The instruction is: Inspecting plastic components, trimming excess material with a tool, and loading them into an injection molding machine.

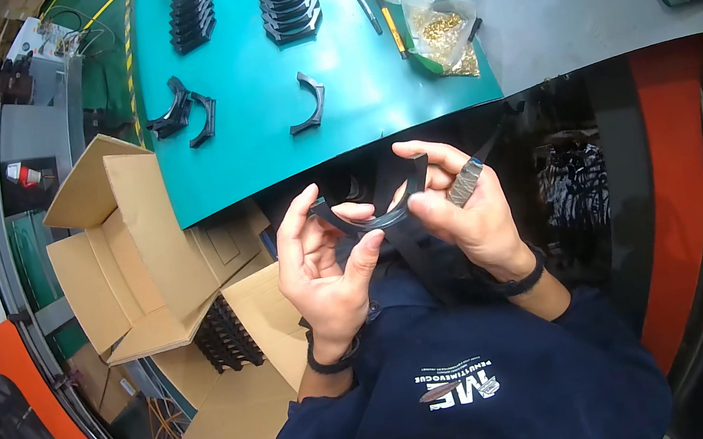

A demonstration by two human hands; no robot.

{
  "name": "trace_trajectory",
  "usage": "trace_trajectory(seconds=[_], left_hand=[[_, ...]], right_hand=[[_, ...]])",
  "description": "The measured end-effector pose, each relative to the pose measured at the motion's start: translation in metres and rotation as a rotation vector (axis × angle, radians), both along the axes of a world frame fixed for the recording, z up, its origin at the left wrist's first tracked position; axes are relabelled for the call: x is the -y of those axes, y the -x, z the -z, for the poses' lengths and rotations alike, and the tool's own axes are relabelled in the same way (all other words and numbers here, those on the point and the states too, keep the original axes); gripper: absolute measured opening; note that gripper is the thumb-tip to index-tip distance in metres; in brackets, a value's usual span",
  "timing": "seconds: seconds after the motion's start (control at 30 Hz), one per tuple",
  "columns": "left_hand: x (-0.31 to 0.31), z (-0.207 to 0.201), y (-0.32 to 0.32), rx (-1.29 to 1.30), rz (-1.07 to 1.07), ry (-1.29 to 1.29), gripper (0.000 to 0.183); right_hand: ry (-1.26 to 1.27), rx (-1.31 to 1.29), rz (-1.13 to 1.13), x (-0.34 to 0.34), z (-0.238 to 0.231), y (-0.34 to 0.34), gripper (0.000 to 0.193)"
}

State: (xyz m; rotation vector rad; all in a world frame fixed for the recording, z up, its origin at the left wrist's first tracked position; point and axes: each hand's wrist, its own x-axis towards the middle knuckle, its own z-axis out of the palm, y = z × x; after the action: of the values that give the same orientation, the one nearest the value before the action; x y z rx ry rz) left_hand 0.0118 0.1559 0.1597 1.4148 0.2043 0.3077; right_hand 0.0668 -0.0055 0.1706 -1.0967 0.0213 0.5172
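Note:
My left hand (322, 275) pinches one end of a black half-ring bracket (378, 222), holding it in front of my body just off the table's near edge. At the bracket's other end, the thumb and fingers of my right hand (482, 222) are closed on it. Tucked in that same hand is a tool with a knurled metal handle (466, 183); its working end is hidden or too small to make out. A similar single bracket (310, 104) lies on the green tabletop (259, 160) beyond my hands.
Nested rows of black brackets (287, 0) lie at the table's far side, with a few loose brackets (173, 110) at left. A marker (361, 3), a yellow pen (391, 25) and a bag of brass-coloured parts (443, 30) sit right. Open cardboard boxes (147, 233) stand left.

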Motion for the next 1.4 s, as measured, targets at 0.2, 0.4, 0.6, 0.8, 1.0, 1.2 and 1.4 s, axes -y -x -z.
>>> trace_trajectory(seconds=[0.2, 0.4, 0.6, 0.8, 1.0, 1.2, 1.4], left_hand=[[-0.003, 0.0, 0.003, 0.005, 0.018, 0.067, 0.07], [0.001, -0.002, 0.004, -0.011, 0.023, 0.089, 0.071], [0.002, 0.002, 0.001, 0.06, -0.007, 0.028, 0.061], [-0.003, 0.006, -0.002, 0.006, -0.083, 0.039, 0.039], [-0.009, 0.022, -0.006, 0.186, 0.137, 0.083, 0.043], [-0.009, 0.017, -0.01, 0.201, 0.177, 0.226, 0.049], [-0.009, 0.02, -0.009, 0.181, 0.21, 0.281, 0.051]], right_hand=[[-0.01, 0.081, -0.031, 0.003, 0.002, 0.007, 0.066], [0.021, 0.009, 0.011, 0.003, -0.005, 0.006, 0.062], [0.122, 0.08, 0.065, 0.002, 0.001, 0.007, 0.052], [0.159, 0.765, 0.028, 0.007, 0.02, 0.004, 0.038], [-0.01, -0.044, -0.319, 0.011, 0.012, 0.003, 0.035], [0.173, 0.065, -0.22, 0.003, 0.011, 0.008, 0.025], [0.191, 0.152, -0.122, -0.003, 0.017, 0.016, 0.031]])
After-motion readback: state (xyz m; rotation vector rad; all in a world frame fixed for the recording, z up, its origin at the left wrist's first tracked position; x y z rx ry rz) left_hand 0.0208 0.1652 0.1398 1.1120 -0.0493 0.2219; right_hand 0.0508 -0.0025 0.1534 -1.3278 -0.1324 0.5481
